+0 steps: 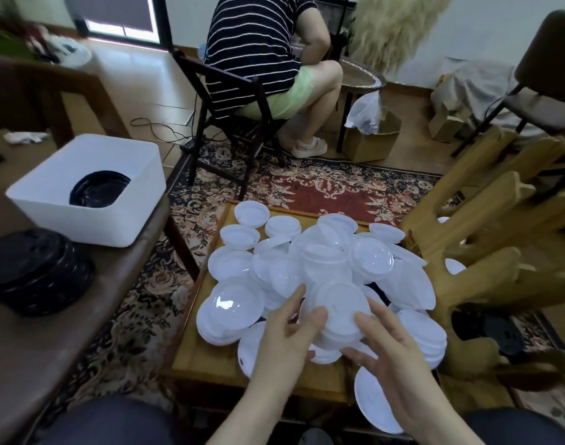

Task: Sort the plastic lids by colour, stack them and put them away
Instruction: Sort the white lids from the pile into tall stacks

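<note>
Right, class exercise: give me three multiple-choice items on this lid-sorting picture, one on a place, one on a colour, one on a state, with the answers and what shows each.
1. Where does the white bin stand?
A. on the rug
B. on the brown bench at the left
C. on the wooden table among the white lids

2. What colour are the lids inside the bin?
A. black
B. white
C. red

3. What are the two hands doing?
A. resting flat on the knees
B. both holding one stack of white lids
C. lifting the bin

Answers:
1 B, the bin sits on the brown bench, left of the wooden table.
2 A, a dark stack shows inside its white walls.
3 B, the left hand and right hand curl round the stack of white lids above the pile.
</note>
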Demonstrator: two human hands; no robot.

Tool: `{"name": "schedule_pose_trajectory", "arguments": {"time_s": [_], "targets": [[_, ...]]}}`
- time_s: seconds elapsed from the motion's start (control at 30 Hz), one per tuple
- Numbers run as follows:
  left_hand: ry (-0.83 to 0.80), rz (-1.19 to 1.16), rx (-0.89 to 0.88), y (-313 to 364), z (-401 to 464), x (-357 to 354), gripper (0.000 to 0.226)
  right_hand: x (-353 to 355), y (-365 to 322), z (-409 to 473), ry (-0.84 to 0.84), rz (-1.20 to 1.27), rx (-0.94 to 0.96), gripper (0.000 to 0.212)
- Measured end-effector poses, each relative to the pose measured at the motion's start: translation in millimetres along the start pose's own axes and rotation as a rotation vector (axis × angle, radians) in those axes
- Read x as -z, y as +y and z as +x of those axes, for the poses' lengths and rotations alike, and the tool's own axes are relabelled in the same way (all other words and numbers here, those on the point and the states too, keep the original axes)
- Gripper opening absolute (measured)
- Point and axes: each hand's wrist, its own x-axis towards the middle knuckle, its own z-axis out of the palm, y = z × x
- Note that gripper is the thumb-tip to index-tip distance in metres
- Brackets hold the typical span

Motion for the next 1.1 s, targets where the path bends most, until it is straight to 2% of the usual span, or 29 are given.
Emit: {"name": "schedule_pose_trajectory", "arguments": {"time_s": [0.27,0.37,0.47,0.67,0.77,0.93,1.1], "targets": [[0.078,-0.096,0.054,-13.9,-29.7,17.5,0.031,-6.2,21.2,-27.5,0.005,0.039,-0.046,0.045],[0.119,-0.133,0.041,-15.9,-37.1,19.4,0.036,-11.6,25.0,-34.9,-0.019,0.071,-0.027,0.044],[0.192,-0.153,0.0,-12.4,-41.8,24.5,0.05,-21.9,21.5,-37.5,-0.037,0.07,-0.006,0.045],[0.292,-0.146,-0.119,12.7,-54.4,50.1,0.042,-58.6,9.1,-37.6,-0.089,-0.036,0.087,0.046],[0.329,-0.146,-0.198,30.2,-64.6,68.3,0.053,-85.1,3.7,-37.2,-0.119,-0.039,0.116,0.048],[0.464,-0.129,-0.36,52.7,-85.4,105.8,0.03,-137.8,0.7,-44.6,-0.24,-0.023,0.132,0.048],[0.663,-0.187,-0.371,53.2,-105.6,149.3,0.03,-188.7,15.6,-49.5,-0.403,-0.093,0.054,0.031]]}}
